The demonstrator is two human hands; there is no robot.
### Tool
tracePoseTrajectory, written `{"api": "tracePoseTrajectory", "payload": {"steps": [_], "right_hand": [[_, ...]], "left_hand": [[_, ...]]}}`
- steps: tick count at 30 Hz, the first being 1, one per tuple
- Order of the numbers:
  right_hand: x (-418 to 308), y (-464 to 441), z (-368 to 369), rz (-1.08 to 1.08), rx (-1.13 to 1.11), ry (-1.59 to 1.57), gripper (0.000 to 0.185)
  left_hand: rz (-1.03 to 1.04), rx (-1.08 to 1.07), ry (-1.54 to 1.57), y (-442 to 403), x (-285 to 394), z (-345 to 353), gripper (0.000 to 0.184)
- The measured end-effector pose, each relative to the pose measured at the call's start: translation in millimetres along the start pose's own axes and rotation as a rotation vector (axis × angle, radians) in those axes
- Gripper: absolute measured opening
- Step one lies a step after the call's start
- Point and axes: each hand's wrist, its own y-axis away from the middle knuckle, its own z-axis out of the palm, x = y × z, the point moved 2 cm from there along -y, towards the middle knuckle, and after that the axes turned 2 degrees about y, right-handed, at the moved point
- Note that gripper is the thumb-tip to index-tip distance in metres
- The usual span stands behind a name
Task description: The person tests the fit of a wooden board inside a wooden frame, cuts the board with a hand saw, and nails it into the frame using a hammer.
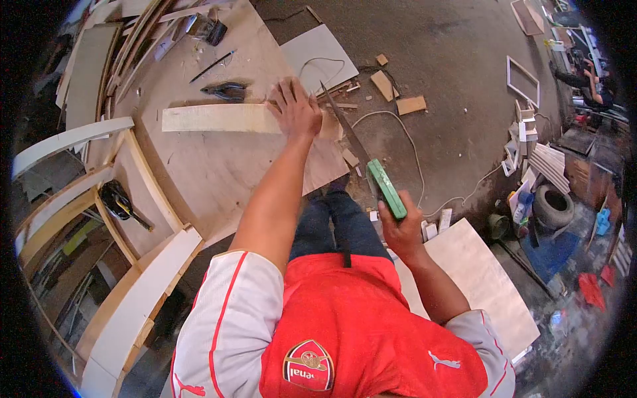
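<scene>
A pale wooden board (pixel 219 119) lies flat on a large plywood sheet (pixel 225 169). My left hand (pixel 295 111) rests on the board's right end, palm down with its fingers spread. My right hand (pixel 403 222) is wrapped round the green handle of a handsaw (pixel 387 188). The saw's narrow blade points up and to the left, its tip just right of my left hand. From this view I cannot tell whether the blade touches the wood. A dark tool (pixel 225 91) and a black pencil-like stick (pixel 212 66) lie beyond the board.
Curved wooden frames (pixel 149 292) stand at the left, with stacked strips behind. Wood offcuts (pixel 411 105) and a cable (pixel 413 142) lie on the floor. A tyre (pixel 553 206) is at the right; a person (pixel 592 86) sits at the far right.
</scene>
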Motion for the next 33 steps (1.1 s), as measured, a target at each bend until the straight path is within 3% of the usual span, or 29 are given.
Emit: {"api": "tracePoseTrajectory", "payload": {"steps": [7,10,21,26,33], "right_hand": [[0,2,19,0.003,-0.050,0.097,0.022],[-14,6,15,-0.122,0.012,0.063,0.022],[-9,-17,21,-0.023,0.039,0.012,0.017],[-25,-15,12,-0.114,0.019,0.051,0.017],[-35,-14,11,-0.075,0.000,0.030,0.015]], "left_hand": [[-0.010,-0.045,0.007,-2,3,-9,0.068],[-0.008,-0.069,-0.010,-3,7,-17,0.067],[0.025,-0.050,-0.052,1,1,-4,0.068],[-0.002,-0.090,-0.043,-1,3,-8,0.069],[-0.016,-0.085,-0.037,-6,3,-6,0.069]]}}
